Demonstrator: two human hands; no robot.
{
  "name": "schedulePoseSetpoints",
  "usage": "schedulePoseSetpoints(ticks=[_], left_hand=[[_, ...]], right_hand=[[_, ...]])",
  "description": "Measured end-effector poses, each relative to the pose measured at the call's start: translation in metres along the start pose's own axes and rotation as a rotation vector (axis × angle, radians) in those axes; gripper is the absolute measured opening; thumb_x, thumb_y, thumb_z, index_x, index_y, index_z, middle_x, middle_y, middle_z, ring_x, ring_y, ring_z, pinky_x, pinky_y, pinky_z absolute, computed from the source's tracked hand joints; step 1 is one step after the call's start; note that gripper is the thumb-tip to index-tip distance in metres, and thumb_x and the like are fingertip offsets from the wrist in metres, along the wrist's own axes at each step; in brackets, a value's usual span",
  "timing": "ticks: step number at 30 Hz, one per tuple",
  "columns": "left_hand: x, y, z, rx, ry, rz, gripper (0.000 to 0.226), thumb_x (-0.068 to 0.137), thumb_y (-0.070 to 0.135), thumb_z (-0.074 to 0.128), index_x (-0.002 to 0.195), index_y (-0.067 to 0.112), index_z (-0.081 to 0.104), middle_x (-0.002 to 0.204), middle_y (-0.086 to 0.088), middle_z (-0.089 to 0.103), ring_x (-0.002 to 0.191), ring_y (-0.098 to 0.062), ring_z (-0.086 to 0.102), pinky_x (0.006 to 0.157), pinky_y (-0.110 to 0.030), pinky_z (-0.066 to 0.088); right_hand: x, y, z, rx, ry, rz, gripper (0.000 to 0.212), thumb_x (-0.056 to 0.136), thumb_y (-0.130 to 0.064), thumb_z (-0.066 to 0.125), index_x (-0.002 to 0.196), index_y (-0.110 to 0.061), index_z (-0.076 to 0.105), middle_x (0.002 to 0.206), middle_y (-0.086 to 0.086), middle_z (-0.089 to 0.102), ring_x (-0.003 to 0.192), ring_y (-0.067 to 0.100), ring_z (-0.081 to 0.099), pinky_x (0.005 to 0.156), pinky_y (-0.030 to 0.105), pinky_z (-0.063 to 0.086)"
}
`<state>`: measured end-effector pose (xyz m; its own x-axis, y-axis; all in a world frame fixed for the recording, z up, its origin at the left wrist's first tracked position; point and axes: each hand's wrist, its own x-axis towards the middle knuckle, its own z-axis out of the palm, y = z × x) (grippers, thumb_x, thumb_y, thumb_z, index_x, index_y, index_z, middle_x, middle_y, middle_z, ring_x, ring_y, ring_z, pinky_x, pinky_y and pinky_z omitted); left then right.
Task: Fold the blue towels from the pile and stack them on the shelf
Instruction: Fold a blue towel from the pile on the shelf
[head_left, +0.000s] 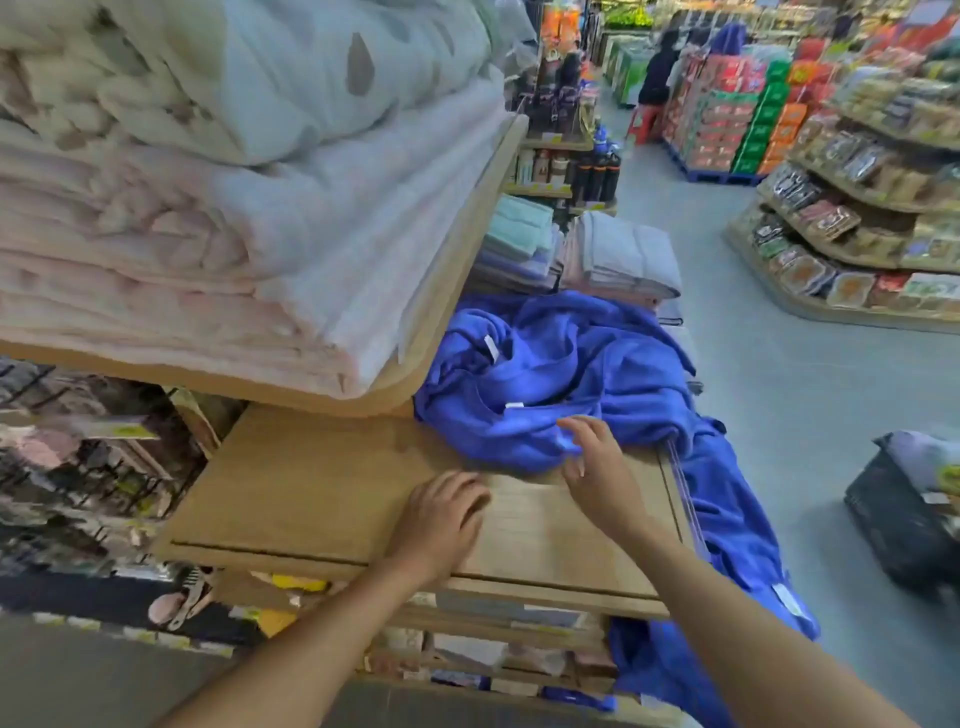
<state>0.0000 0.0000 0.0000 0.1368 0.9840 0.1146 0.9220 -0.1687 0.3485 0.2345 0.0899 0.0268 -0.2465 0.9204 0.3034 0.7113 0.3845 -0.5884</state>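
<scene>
Head view: a person stands at a wooden display shelf (322, 488) in a shop aisle, both bare arms stretched over its top board. The pile of blue towels (545, 374) lies crumpled on the far right part of that board, tucked partly under the upper shelf (467, 260). One towel spills over the right edge and hangs down the side towards the floor. Two small white tags (491, 347) show among the folds.

The left hand (441, 514) lies palm down near the middle of the board, close to the pile's near edge but apart from it. Its fingers are loosely bent and hold nothing; I cannot tell whether it rests on the wood or hangs just above. The right hand (597, 462) is at the near edge of the pile, its fingers spread and relaxed, the fingertips over the blue cloth and gripping nothing. Whether they touch the fabric is hard to say.

The upper shelf carries thick folded quilts (234, 208), pale pink below and grey-white with drop shapes above. Beyond the blue pile stand neat stacks of folded towels, grey (623, 254) and mint green (519, 228). A black basket (904, 525) sits on the floor to the right. Across the aisle are racks of packaged snacks (857, 208), and far off a person in dark clothes (657, 73) sits on a red stool.
</scene>
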Motion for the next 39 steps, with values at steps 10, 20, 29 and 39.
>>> schedulePoseSetpoints(ticks=[10, 20, 29, 39], left_hand=[[-0.004, -0.004, -0.001, -0.31, 0.117, -0.088, 0.031, 0.096, 0.033, 0.06, 0.126, 0.029, 0.066, 0.134, 0.012, 0.06, 0.126, -0.001, 0.049, 0.111, -0.029, 0.038], [0.045, -0.011, -0.019, -1.26, 0.147, -0.733, 0.039, 0.084, 0.033, 0.081, 0.116, 0.02, 0.063, 0.115, -0.004, 0.074, 0.106, -0.021, 0.07, 0.082, -0.031, 0.056], [0.042, 0.004, -0.05, -1.398, -0.046, -0.727, 0.027, 0.098, 0.02, 0.05, 0.075, 0.011, 0.063, 0.064, -0.002, 0.066, 0.061, -0.016, 0.062, 0.063, -0.024, 0.044], [0.021, -0.003, -0.093, -1.658, -0.095, -0.303, 0.049, 0.1, 0.044, 0.062, 0.135, 0.01, 0.062, 0.14, -0.02, 0.06, 0.132, -0.032, 0.057, 0.105, -0.037, 0.049]], right_hand=[[0.067, -0.023, -0.044, -0.642, -0.271, -0.187, 0.03, 0.098, -0.036, 0.044, 0.121, -0.035, 0.064, 0.104, -0.008, 0.072, 0.097, 0.021, 0.065, 0.086, 0.034, 0.043], [-0.082, -0.075, 0.017, -0.021, -0.758, -0.285, 0.034, 0.098, -0.03, 0.053, 0.131, -0.037, 0.058, 0.111, -0.007, 0.061, 0.096, 0.013, 0.059, 0.081, 0.033, 0.05], [0.005, -0.027, -0.008, 0.144, -0.315, -0.035, 0.031, 0.089, -0.011, 0.062, 0.112, -0.031, 0.068, 0.102, -0.011, 0.061, 0.081, 0.009, 0.061, 0.078, 0.028, 0.051], [0.015, -0.037, -0.006, 0.517, -0.795, 0.121, 0.037, 0.093, -0.024, 0.073, 0.127, -0.035, 0.065, 0.075, -0.006, 0.066, 0.06, 0.011, 0.057, 0.06, 0.023, 0.047]])
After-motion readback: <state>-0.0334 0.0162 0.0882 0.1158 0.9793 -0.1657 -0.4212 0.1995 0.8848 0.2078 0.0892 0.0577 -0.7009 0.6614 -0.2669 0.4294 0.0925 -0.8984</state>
